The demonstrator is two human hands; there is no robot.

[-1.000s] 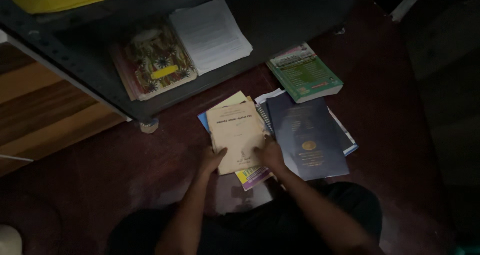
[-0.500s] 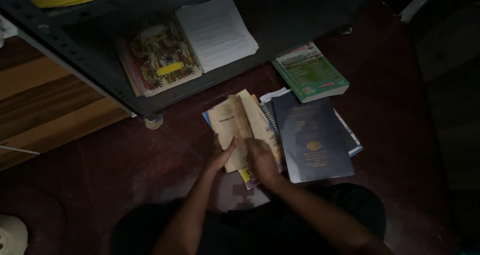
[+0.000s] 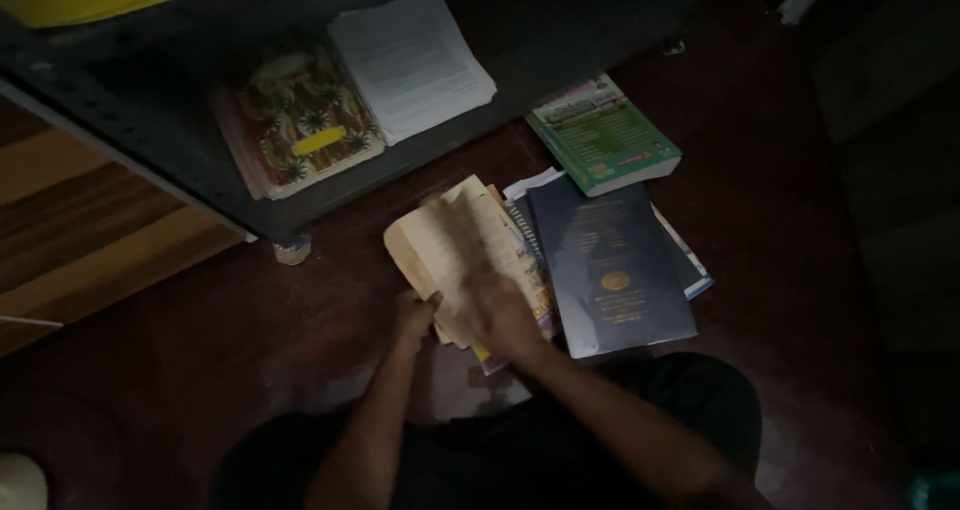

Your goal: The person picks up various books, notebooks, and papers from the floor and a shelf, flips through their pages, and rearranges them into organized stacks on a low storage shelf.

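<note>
- Our left hand [image 3: 412, 315] clasps the tan booklet [image 3: 455, 250] by its lower edge, steadying it on the floor pile.
- Our right hand [image 3: 500, 315] lies flat on its pages, fingers spread, gripping nothing.
- A dark blue book [image 3: 608, 270] sits just beside.

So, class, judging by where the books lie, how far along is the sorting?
Done: a patterned book and a stack of white papers sit on the dark shelf. In hand: the left hand and right hand hold open a tan booklet. Left: a dark blue book and a green book lie on the floor.
</note>
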